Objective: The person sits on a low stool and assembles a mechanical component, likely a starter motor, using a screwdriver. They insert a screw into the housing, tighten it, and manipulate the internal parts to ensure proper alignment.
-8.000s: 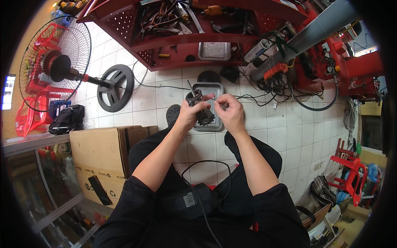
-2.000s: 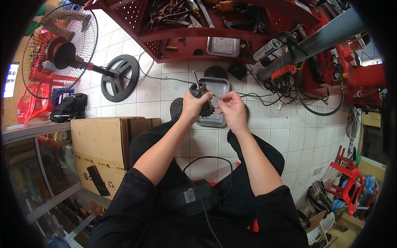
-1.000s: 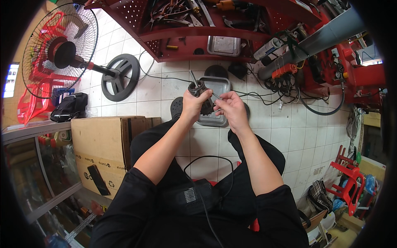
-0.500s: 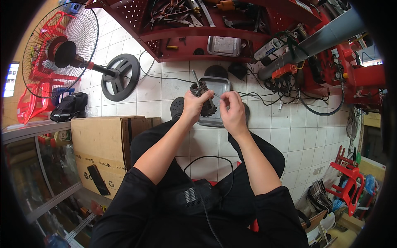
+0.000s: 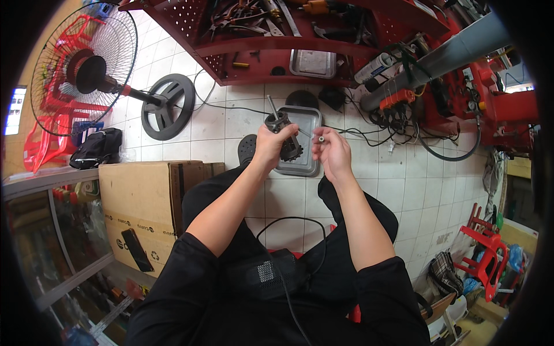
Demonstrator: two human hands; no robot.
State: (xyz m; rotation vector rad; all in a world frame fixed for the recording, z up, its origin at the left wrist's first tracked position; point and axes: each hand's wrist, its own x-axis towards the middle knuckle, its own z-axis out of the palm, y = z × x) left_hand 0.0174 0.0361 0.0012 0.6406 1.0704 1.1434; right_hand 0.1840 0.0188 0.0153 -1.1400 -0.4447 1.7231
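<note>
A dark motor rotor [image 5: 281,134] with a metal shaft and a toothed fan ring at its lower end was held upright in the left hand [image 5: 269,147], whose fingers were closed around its body. It was kept in the air above a grey metal tray [image 5: 306,167] that lay on the white tiled floor [image 5: 398,190], just in front of the knees. A small pale cylindrical piece [image 5: 321,139] was pinched between the thumb and fingertips of the right hand [image 5: 332,153], just beside the rotor but not touching it. A thin wire could be seen running from near the right hand toward the tangle of black cables [image 5: 404,135] on the floor. A red shelf [image 5: 277,52] filled with hand tools was seen beyond the tray, with a second small steel tray [image 5: 312,63] set on its lower level. A standing fan [image 5: 86,69] with a round black base [image 5: 168,106] was laid over to the left, and a cardboard box [image 5: 144,207] was placed beside the left knee. A black device [image 5: 265,277] with a cord was seen resting on the lap.
</note>
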